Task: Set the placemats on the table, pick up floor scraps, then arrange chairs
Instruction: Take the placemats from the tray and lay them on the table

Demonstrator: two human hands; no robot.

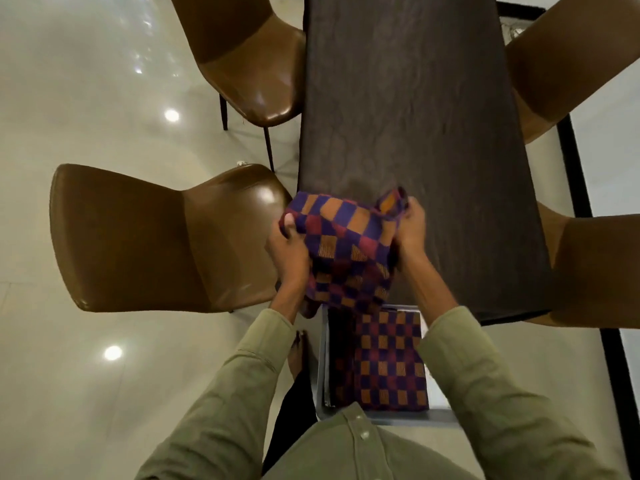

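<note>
A checkered purple, orange and red placemat (346,244) hangs crumpled between both hands above the near end of the dark table (415,116). My left hand (289,251) grips its left edge and my right hand (410,232) pinches its upper right corner. Below them, a grey box (322,368) on the floor holds another folded placemat (388,362) of the same pattern. Four brown chairs surround the table: near left (156,237), far left (249,57), far right (568,60), near right (599,268).
The near left chair is turned out, away from the table, over glossy cream floor tiles (86,98). A small white scrap (241,163) lies on the floor behind that chair's seat. A black strip (585,202) runs along the floor to the right of the table.
</note>
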